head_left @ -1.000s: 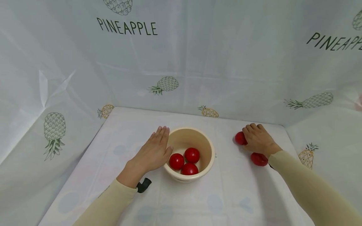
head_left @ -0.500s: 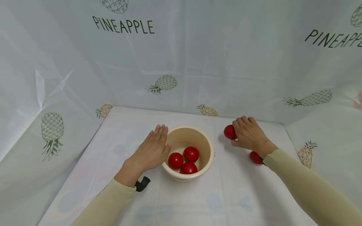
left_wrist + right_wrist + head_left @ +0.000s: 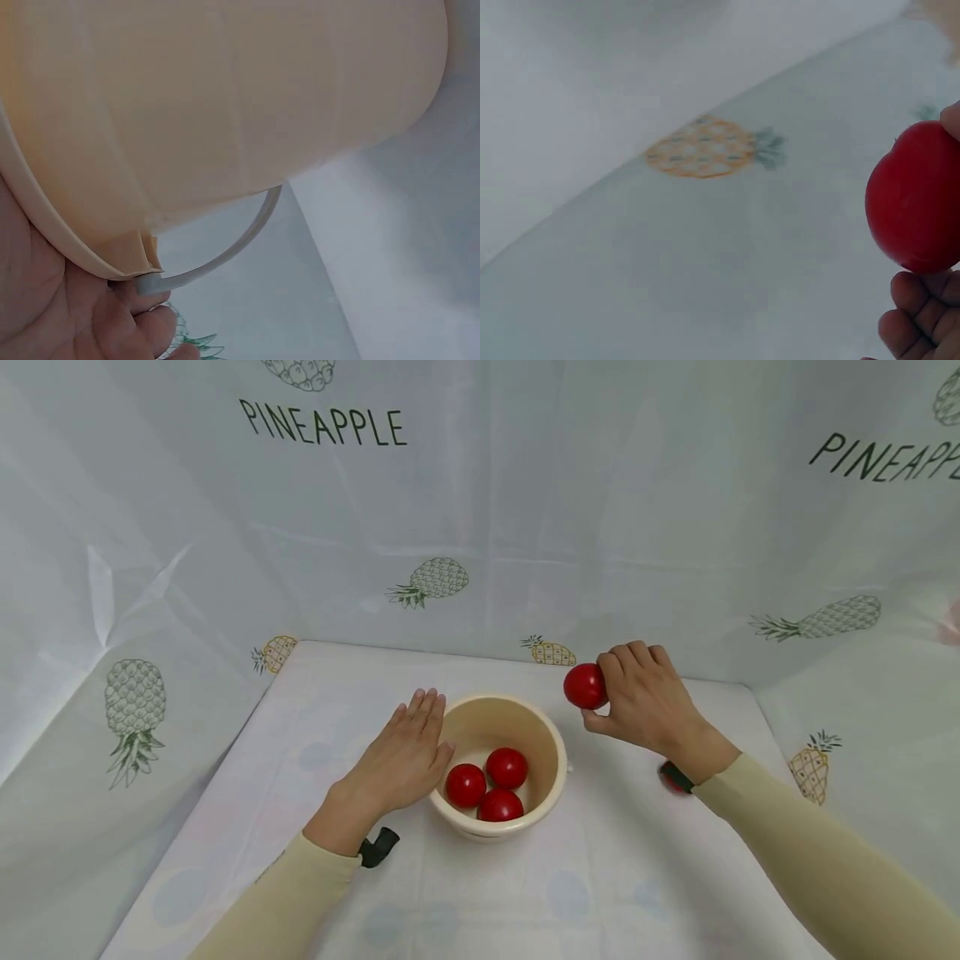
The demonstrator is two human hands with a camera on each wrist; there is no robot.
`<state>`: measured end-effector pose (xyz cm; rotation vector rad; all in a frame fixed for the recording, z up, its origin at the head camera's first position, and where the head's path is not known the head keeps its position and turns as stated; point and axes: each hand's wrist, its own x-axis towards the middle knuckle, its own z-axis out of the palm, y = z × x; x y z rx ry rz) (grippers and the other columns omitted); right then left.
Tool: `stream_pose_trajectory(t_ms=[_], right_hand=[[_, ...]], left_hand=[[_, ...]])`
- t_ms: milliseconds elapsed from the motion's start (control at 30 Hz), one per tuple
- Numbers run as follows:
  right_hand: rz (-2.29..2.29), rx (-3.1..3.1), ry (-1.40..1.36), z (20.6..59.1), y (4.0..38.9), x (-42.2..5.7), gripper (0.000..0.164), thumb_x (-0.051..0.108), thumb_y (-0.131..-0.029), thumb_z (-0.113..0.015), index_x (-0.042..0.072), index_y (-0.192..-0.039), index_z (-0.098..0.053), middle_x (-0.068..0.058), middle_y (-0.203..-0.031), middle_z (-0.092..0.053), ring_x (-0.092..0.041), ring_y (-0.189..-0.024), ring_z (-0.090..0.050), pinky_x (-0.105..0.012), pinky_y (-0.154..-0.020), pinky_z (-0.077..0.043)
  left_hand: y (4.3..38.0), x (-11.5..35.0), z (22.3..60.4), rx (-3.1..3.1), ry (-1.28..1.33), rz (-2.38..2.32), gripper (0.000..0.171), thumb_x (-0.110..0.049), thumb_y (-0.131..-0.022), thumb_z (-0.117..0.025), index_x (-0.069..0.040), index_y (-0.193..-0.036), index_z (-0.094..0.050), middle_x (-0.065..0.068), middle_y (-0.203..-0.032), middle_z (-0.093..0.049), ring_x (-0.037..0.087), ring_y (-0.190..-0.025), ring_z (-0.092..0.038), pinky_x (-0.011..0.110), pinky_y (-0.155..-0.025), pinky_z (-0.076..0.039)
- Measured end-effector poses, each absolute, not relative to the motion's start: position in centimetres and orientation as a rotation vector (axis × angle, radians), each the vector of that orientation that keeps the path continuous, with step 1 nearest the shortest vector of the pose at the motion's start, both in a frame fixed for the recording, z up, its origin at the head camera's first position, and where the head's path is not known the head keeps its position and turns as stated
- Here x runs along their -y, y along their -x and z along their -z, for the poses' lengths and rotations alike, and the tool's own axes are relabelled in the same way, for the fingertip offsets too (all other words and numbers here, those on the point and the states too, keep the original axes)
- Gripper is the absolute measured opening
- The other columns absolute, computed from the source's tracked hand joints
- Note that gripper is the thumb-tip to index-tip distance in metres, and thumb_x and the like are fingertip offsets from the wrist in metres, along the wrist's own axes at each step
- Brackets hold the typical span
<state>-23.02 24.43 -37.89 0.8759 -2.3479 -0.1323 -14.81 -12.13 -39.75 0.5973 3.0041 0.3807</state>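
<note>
A cream bucket point(image 3: 558, 752) with a grey handle point(image 3: 244, 244) stands mid-table, several smooth, red, round tomato-like fruits point(image 3: 507, 768) in its bottom. Against its left rim rests my left hand point(image 3: 401, 760), fingers straight and close together, thumb at the rim. The left wrist view shows the palm and fingers right at the rim, by the handle's mount. My right hand point(image 3: 645, 697) grips another red tomato-like fruit point(image 3: 585, 686) between thumb and fingers, raised above the table right of the bucket. The right wrist view shows that fruit point(image 3: 919, 199) at its right edge.
One more red fruit point(image 3: 670, 783) lies on the table under my right wrist, mostly hidden by the wrist strap. The white tablecloth point(image 3: 480, 893) meets pineapple-printed sheets point(image 3: 637, 527) at the back and both sides.
My right hand has lifted the red tomato-like fruit off the table and carried it left toward the bucket. The left hand stays at the rim.
</note>
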Motion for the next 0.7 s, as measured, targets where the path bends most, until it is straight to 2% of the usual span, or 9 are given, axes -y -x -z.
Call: stream_pose_trajectory(t_ms=[200,467,700], right_hand=[[-0.004,2.313,-0.925,36.2,20.7,-19.9,0.059,0.050,-0.079,-0.068,-0.002,-0.106,-0.059,-0.019,-0.101,-0.065,-0.038,-0.094,-0.059,-0.051,-0.077,-0.048],[-0.094,2.374,-0.991,38.0,18.9,-15.2,0.054,0.051,-0.080,-0.065,0.003,-0.104,-0.058,-0.012,-0.102,-0.064,-0.031,-0.097,-0.057,-0.046,-0.082,-0.046],[-0.047,2.386,-1.020,39.4,18.8,-13.3,0.057,0.054,-0.081,-0.064,0.003,-0.105,-0.059,-0.011,-0.099,-0.064,-0.029,-0.094,-0.057,-0.044,-0.082,-0.046]], left_hand=[[14.8,12.1,39.7,-3.003,-0.582,-0.388,0.074,-0.038,-0.110,-0.045,0.006,-0.165,-0.021,0.022,-0.174,-0.019,0.038,-0.164,-0.012,0.054,-0.132,-0.015],[14.8,12.2,39.8,-3.012,-0.583,-0.401,0.073,-0.038,-0.110,-0.044,0.005,-0.165,-0.022,0.022,-0.174,-0.020,0.038,-0.164,-0.012,0.055,-0.132,-0.016],[14.7,12.1,39.9,-3.008,-0.583,-0.425,0.072,-0.038,-0.111,-0.044,0.005,-0.165,-0.023,0.022,-0.174,-0.021,0.038,-0.163,-0.013,0.054,-0.132,-0.016]])
